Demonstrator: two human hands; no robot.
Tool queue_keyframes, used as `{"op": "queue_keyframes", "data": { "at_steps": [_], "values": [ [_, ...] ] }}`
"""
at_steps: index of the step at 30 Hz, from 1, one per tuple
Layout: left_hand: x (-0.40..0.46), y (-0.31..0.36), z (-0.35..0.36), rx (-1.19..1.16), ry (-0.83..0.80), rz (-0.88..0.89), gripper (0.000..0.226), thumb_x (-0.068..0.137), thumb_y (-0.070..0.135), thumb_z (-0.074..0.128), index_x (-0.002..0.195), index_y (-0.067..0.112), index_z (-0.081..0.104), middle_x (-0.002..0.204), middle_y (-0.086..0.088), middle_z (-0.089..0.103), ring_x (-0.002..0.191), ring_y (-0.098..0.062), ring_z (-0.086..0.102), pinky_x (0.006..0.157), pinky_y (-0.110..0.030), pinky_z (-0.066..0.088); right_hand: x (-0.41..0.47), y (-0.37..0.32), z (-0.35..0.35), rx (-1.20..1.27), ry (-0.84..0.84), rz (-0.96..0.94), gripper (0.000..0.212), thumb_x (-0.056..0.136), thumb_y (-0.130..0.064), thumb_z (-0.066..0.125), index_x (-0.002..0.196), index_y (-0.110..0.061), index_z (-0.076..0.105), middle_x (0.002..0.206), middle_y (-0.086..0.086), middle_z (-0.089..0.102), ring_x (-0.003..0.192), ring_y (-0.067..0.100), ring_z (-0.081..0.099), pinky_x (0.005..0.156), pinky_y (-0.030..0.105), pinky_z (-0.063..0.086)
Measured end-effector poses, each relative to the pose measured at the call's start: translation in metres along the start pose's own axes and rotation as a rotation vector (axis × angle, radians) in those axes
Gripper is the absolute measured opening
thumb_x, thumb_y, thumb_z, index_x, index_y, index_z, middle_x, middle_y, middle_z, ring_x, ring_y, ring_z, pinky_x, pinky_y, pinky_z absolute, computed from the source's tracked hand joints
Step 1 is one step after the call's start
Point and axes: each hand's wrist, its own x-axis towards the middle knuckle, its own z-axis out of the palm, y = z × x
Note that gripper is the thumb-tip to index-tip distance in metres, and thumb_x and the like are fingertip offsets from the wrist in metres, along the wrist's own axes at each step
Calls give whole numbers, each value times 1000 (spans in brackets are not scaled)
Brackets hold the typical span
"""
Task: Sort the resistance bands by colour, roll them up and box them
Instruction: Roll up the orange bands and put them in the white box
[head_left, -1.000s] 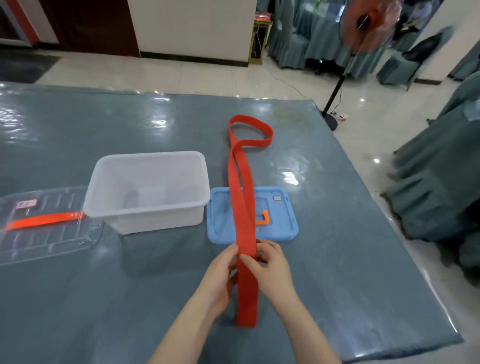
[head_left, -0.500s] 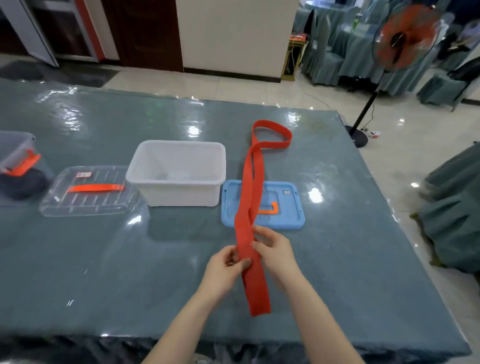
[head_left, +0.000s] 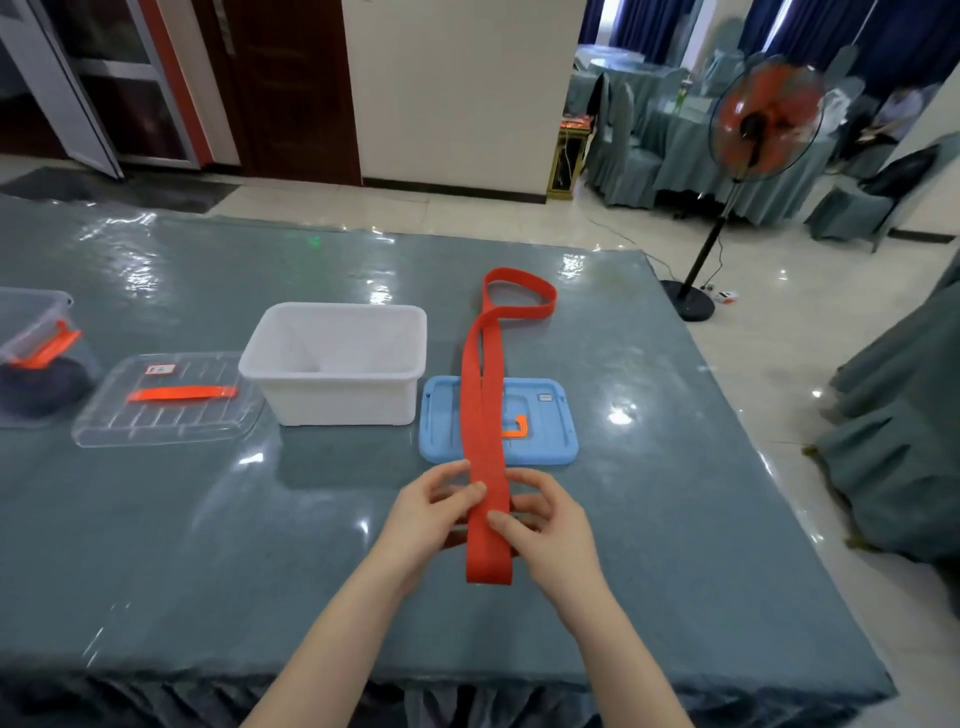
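Band (head_left: 485, 415): red, laid flat away from the person across the blue lid (head_left: 550, 434), just right of the white box (head_left: 337, 364), probably straightened for rolling.
Left hand (head_left: 434, 512): pinches the band's left edge.
Right hand (head_left: 545, 525): pinches its right edge.
Near end: hangs free below the hands.

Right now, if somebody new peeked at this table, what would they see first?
First, the long red band stretched down the middle of the table, pinched near its close end by the left hand and right hand. It lies across a blue lid, beside an open white box. Off to the right, on the floor, stands a red fan.
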Motion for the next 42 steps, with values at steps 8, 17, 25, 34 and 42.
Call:
{"op": "queue_keyframes", "data": {
  "at_steps": [8,17,25,34,42],
  "values": [
    [-12,11,3,-48,59,11,19,86,5,67,103,13,69,97,-20,71,70,-23,68,65,-35,56,-9,-15,-11,-69,-81,-148,20,76,-31,79,95,-36,73,111,-4,64,93,14,69,79,34,59],
    [-8,31,16,-156,21,1,18,93,17,59,99,4,70,90,-19,66,73,-21,63,68,-29,56,1,-33,-18,-107,33,-298,35,75,-13,81,86,-44,69,95,-15,67,84,9,66,74,28,57],
    [-25,42,-5,367,80,356,26,81,20,75,103,34,72,109,9,63,97,-6,62,85,-17,50,15,-53,-13,-87,73,-240,10,86,-20,71,82,-29,69,81,-13,71,67,19,67,68,40,59],
    [-23,60,16,365,256,604,35,72,7,80,94,31,67,86,17,72,85,-1,67,79,-12,48,34,-81,-6,-69,41,-252,10,90,-17,66,80,-17,69,69,7,69,59,26,64,57,31,55],
    [-8,74,7,352,153,505,15,89,15,65,76,16,71,72,8,72,69,-2,64,65,-10,45,41,-83,-6,-98,2,-196,15,92,-20,63,79,-15,68,70,12,67,57,21,64,61,36,57]
  ]
}}
